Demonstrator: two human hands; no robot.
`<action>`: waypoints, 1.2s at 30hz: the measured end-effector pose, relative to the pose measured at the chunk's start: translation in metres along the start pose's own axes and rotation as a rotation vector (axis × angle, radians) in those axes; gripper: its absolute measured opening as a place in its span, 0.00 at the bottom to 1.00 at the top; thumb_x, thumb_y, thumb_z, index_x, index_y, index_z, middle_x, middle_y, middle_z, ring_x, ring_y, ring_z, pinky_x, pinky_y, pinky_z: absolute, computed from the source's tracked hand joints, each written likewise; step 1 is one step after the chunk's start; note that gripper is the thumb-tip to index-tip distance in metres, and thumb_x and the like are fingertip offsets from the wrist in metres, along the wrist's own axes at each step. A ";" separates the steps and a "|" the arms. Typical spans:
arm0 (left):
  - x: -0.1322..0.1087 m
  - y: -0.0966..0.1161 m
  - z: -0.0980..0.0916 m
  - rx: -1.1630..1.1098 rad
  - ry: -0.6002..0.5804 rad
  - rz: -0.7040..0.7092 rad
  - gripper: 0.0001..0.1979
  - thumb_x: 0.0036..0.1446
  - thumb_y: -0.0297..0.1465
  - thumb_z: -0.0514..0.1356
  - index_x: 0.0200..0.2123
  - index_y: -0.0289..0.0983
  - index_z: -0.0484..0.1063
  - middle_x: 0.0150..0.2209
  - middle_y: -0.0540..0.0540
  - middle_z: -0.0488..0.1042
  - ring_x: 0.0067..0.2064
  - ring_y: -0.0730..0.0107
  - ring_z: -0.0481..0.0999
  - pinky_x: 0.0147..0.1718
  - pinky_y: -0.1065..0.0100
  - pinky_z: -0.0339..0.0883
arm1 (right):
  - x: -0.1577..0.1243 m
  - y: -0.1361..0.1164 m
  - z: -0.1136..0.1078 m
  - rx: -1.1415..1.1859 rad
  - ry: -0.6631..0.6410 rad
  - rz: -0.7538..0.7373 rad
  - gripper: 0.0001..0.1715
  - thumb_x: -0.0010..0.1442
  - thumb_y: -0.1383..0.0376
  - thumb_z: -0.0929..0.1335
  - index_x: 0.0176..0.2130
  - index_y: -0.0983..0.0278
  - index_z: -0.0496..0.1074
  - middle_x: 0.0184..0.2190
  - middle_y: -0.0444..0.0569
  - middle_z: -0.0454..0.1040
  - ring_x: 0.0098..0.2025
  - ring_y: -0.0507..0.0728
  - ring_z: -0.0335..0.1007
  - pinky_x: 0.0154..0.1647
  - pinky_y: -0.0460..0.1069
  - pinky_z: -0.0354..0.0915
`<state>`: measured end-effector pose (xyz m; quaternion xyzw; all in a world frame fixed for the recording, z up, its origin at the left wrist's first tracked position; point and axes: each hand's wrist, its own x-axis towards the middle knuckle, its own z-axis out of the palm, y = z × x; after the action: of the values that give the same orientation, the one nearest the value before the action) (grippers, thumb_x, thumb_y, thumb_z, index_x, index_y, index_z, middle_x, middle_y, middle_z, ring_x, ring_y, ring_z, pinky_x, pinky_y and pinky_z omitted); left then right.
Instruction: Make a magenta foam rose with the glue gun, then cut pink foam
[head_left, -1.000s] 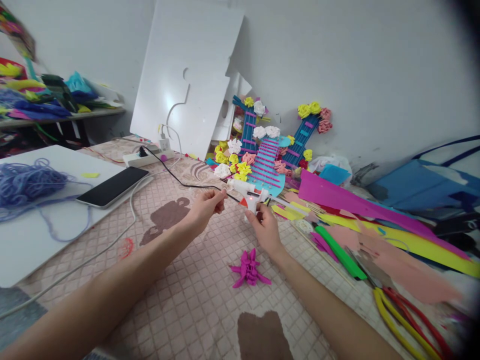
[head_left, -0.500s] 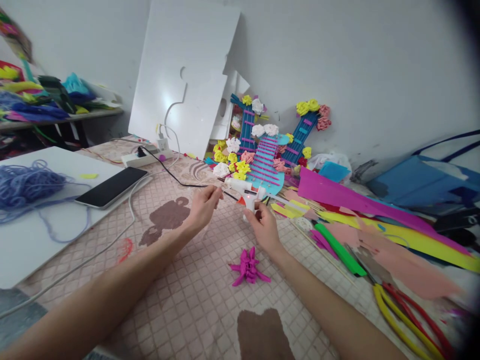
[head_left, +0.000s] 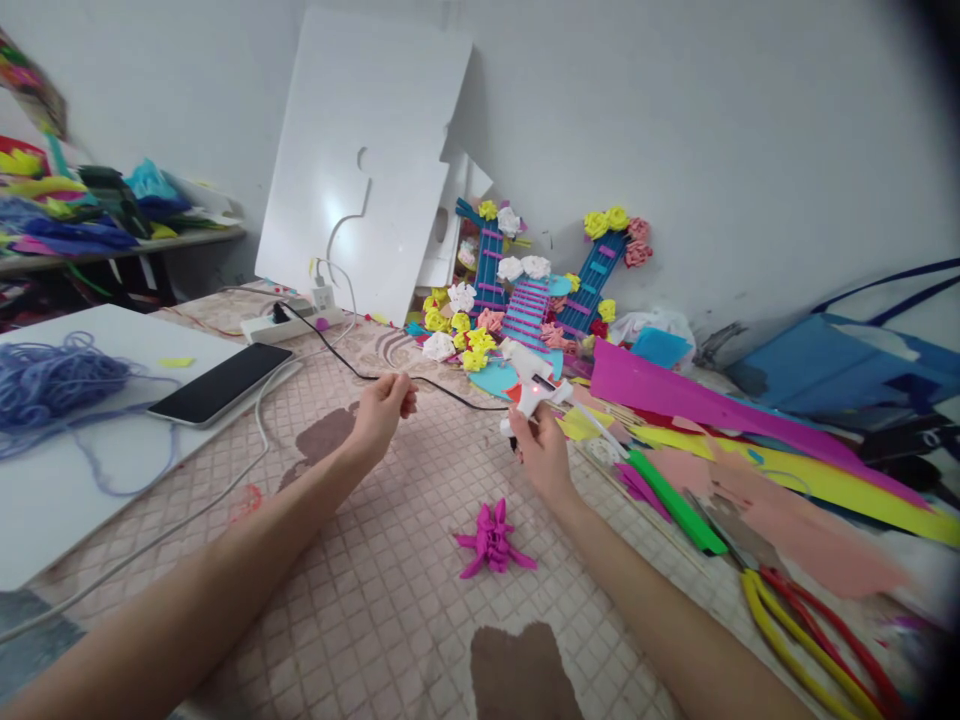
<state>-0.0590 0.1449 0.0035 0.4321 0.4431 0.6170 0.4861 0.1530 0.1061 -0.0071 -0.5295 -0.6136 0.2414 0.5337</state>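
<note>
My right hand (head_left: 541, 450) grips the handle of a white hot glue gun (head_left: 534, 385) whose red light glows. A black cord (head_left: 442, 390) runs from the gun leftward. My left hand (head_left: 381, 405) is closed in a pinch beside that cord; what it holds is too small to make out. A magenta foam flower (head_left: 491, 538) lies on the patterned mat in front of both hands.
Blue foam guitars with paper roses (head_left: 525, 295) lean on the wall behind. Foam sheets (head_left: 712, 405), a green strip (head_left: 671, 500) and yellow-and-red scissors (head_left: 795, 625) lie right. A phone (head_left: 219, 382), blue yarn (head_left: 52, 375) and a power strip (head_left: 289, 322) sit left.
My right hand swung the glue gun rightward and turned it. My left hand pulled back to the left, away from the gun's nozzle.
</note>
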 end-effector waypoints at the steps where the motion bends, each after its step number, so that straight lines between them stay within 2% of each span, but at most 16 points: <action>1: -0.002 -0.001 0.002 -0.014 -0.033 -0.027 0.14 0.50 0.40 0.64 0.24 0.34 0.69 0.20 0.52 0.67 0.21 0.78 0.66 0.22 0.74 0.57 | 0.000 0.001 0.000 -0.004 0.000 -0.004 0.16 0.60 0.52 0.62 0.38 0.62 0.65 0.25 0.44 0.68 0.23 0.53 0.61 0.24 0.47 0.58; 4: -0.010 -0.003 0.011 -0.074 -0.136 -0.109 0.17 0.41 0.40 0.70 0.27 0.32 0.73 0.25 0.48 0.73 0.26 0.74 0.73 0.26 0.72 0.63 | -0.002 0.003 0.003 -0.022 -0.014 -0.018 0.15 0.59 0.53 0.64 0.36 0.63 0.66 0.27 0.44 0.68 0.25 0.52 0.61 0.26 0.47 0.59; 8: -0.019 0.000 0.024 -0.182 -0.205 -0.192 0.19 0.35 0.36 0.73 0.30 0.33 0.75 0.27 0.47 0.75 0.30 0.72 0.75 0.30 0.72 0.66 | -0.006 0.002 0.007 -0.035 -0.047 -0.030 0.14 0.58 0.54 0.65 0.35 0.62 0.65 0.27 0.44 0.68 0.26 0.53 0.62 0.28 0.48 0.60; 12: -0.021 0.008 0.030 -0.265 -0.228 -0.221 0.17 0.38 0.32 0.72 0.33 0.33 0.76 0.30 0.47 0.76 0.32 0.74 0.75 0.33 0.72 0.67 | -0.008 0.000 0.008 -0.039 -0.059 -0.034 0.13 0.57 0.55 0.65 0.36 0.63 0.66 0.27 0.44 0.68 0.26 0.53 0.62 0.27 0.48 0.59; 17: -0.019 0.011 0.034 -0.295 -0.238 -0.194 0.12 0.45 0.34 0.69 0.31 0.33 0.75 0.30 0.47 0.75 0.31 0.76 0.74 0.32 0.72 0.66 | -0.010 -0.002 0.009 -0.037 -0.083 -0.033 0.13 0.57 0.55 0.65 0.35 0.62 0.66 0.27 0.44 0.68 0.26 0.53 0.61 0.26 0.48 0.58; 20: -0.018 0.009 0.034 -0.272 -0.249 -0.154 0.12 0.47 0.36 0.68 0.27 0.33 0.72 0.26 0.50 0.73 0.27 0.78 0.71 0.29 0.74 0.64 | -0.011 -0.001 0.011 -0.022 -0.108 -0.020 0.13 0.57 0.55 0.65 0.36 0.62 0.67 0.27 0.44 0.69 0.26 0.54 0.62 0.26 0.48 0.58; 25: -0.015 0.005 0.032 -0.191 -0.257 -0.066 0.14 0.50 0.34 0.67 0.22 0.34 0.67 0.18 0.54 0.66 0.20 0.81 0.62 0.21 0.76 0.54 | -0.010 0.002 0.012 0.016 -0.123 0.015 0.14 0.57 0.55 0.65 0.38 0.63 0.68 0.28 0.45 0.70 0.26 0.54 0.64 0.26 0.49 0.59; 29: -0.011 0.005 0.027 -0.177 -0.274 -0.057 0.14 0.48 0.34 0.68 0.22 0.34 0.66 0.18 0.54 0.66 0.20 0.81 0.62 0.20 0.76 0.54 | -0.010 0.001 0.012 0.044 -0.126 0.031 0.15 0.58 0.55 0.65 0.38 0.63 0.68 0.28 0.45 0.70 0.25 0.53 0.63 0.26 0.48 0.59; 36: -0.011 0.008 0.020 -0.239 -0.298 -0.179 0.18 0.43 0.37 0.70 0.21 0.33 0.65 0.21 0.52 0.66 0.22 0.81 0.63 0.22 0.76 0.58 | -0.012 -0.001 0.016 0.067 -0.122 0.025 0.15 0.58 0.54 0.65 0.38 0.63 0.68 0.28 0.43 0.68 0.25 0.51 0.59 0.26 0.46 0.58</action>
<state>-0.0397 0.1355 0.0150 0.4166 0.3265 0.5489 0.6470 0.1367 0.0994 -0.0155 -0.5035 -0.6298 0.3002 0.5096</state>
